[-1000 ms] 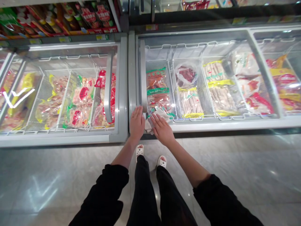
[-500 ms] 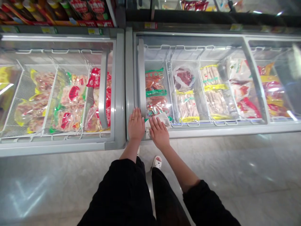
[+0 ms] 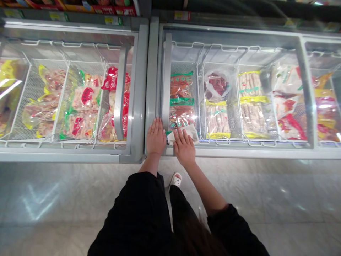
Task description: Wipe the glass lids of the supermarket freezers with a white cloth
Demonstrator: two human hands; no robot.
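Observation:
My left hand [image 3: 156,139] lies flat on the grey left edge of the right-hand chest freezer [image 3: 153,81], fingers stretched out together. A ring shows on one finger. Just right of it, my right hand [image 3: 184,148] rests flat over a white cloth or tissue [image 3: 194,132] at the freezer's front rim, its fingers slightly apart and pointing away from me. Part of the cloth is hidden under the palm. Beyond that hand, under the glass lid, are green-edged packs of reddish food [image 3: 182,114]. A grey lid handle [image 3: 166,81] runs upright above my left hand.
Another glass-topped freezer [image 3: 133,156] with bagged frozen food adjoins on the left. Wire dividers separate yellow-edged packs [image 3: 217,119] and other bags. Shelves with price tags [image 3: 113,20] stand behind. A white sandal [image 3: 176,179] is on the shiny tiled floor [image 3: 80,199].
The view has tilted down and shifted, so the freezers appear higher and further right. Both hands stay flat at the freezer's front corner, with the cloth still under the right one.

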